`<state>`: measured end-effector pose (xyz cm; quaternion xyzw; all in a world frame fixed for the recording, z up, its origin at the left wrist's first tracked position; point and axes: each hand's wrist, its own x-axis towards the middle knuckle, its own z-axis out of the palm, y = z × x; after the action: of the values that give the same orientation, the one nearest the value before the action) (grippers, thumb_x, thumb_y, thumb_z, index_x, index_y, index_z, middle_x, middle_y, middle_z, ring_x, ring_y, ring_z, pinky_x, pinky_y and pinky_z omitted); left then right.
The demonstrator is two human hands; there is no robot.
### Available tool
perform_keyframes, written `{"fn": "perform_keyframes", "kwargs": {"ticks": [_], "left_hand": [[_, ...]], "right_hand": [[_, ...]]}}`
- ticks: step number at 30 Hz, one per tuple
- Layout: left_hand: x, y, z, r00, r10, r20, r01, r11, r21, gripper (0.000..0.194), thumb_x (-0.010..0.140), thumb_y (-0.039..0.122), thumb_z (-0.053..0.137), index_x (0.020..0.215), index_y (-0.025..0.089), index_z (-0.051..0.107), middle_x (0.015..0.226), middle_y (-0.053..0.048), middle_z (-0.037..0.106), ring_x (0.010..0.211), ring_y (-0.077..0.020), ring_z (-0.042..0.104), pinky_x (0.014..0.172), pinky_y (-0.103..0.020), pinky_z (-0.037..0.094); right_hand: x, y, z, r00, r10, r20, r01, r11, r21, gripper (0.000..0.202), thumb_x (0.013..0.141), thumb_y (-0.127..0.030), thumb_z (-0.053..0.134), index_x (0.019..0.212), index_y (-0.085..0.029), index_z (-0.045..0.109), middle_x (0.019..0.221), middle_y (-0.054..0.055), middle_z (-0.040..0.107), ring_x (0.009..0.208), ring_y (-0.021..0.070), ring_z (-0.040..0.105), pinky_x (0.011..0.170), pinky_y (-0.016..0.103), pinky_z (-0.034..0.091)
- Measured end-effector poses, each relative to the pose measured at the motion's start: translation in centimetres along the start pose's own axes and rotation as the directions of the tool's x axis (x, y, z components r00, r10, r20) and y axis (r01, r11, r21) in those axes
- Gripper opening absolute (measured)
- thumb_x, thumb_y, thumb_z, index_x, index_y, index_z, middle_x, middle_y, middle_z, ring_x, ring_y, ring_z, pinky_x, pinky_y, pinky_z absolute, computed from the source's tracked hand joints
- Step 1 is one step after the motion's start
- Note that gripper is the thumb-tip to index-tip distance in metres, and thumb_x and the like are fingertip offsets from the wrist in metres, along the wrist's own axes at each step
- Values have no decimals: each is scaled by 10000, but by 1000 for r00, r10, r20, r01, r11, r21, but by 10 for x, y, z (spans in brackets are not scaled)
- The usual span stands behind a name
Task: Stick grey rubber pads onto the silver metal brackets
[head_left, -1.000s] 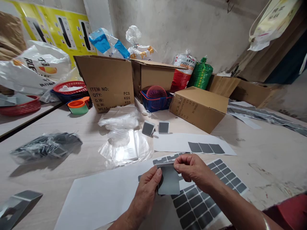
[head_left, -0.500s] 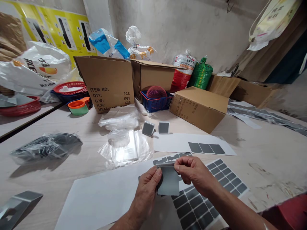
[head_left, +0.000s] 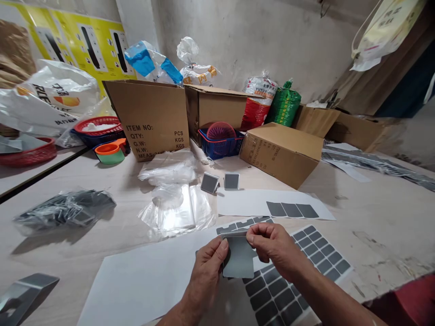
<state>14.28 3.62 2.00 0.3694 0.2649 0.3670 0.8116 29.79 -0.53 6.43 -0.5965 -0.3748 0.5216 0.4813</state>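
Observation:
A grey bent metal plate (head_left: 238, 260) with a folded upper edge is held over the sheets at the front of the table. My left hand (head_left: 209, 267) grips its left side, thumb on the face. At the upper right corner, my right hand (head_left: 268, 242) pinches the folded edge between thumb and forefinger; anything else between those fingertips is hidden. Beneath and to the right lies a sheet of dark grey rounded stickers (head_left: 282, 296), partly covered by my right forearm. Farther back, two small metal stands with dark grey faces, a left one (head_left: 210, 183) and a right one (head_left: 231, 181), stand upright.
White backing paper (head_left: 136, 280) spreads at front left, near another bent metal piece (head_left: 29, 296). Clear plastic bags (head_left: 178, 210) lie mid-table; a bag of grey parts (head_left: 68, 210) is left. Behind are cardboard boxes (head_left: 282, 151), a blue basket (head_left: 220, 147) and a sticker strip (head_left: 246, 203).
Almost nothing differs. Both hands keep their hold on the bent metal plate in nearly the same spot, and the view has shifted very slightly.

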Motion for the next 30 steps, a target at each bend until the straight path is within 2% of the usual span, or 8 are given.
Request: {"fn": "perform_keyframes", "kwargs": {"ticks": [5,10,14,19,24,30], "left_hand": [[1,-1,-3,1000,-10,17,10,1000,-5,244,821,300,548,1004,174,650,824,-37,629,718,-99,504,615,-179,416],[0,-1,-3,1000,-13,4,13,1000,1,245,807,299,567,994,168,656,823,-42,638,691,-100,519,630,-184,427],[0,0,-2,1000,-11,-9,12,1000,15,262,798,311,576,999,162,656,818,-54,646,699,-116,532,620,-193,428],[1,-2,-4,1000,1,-9,-1,1000,21,259,801,312,568,996,168,659,831,-53,655,751,-135,543,683,-214,432],[2,-3,-7,1000,-9,-3,9,1000,22,245,797,300,577,990,175,660,826,-42,650,725,-120,537,672,-205,431],[2,-4,-8,999,-20,-32,20,1000,2,240,769,298,613,970,177,665,790,-33,640,727,-116,542,664,-196,436]], "right_hand": [[-1,2,0,1000,-26,-17,25,998,-62,113,727,-215,541,642,-141,551,500,-63,362,429,51,273,420,215,209],[0,8,-5,993,-120,19,121,984,-132,134,776,-248,542,706,-142,583,543,-49,388,481,62,281,445,213,227],[0,9,-5,979,-204,21,204,954,-221,115,777,-242,543,726,-148,584,593,-26,452,540,87,361,501,227,294],[-3,11,-3,966,-257,-3,244,919,-309,96,785,-222,518,743,-163,581,613,-17,472,571,109,406,529,238,333],[-5,14,-3,927,-374,-29,317,823,-471,74,782,-194,521,738,-181,579,644,-12,504,589,118,439,546,242,357],[-10,12,-2,859,-512,-2,411,693,-592,86,798,-158,507,740,-192,561,657,-20,502,584,110,448,547,238,353]]}}
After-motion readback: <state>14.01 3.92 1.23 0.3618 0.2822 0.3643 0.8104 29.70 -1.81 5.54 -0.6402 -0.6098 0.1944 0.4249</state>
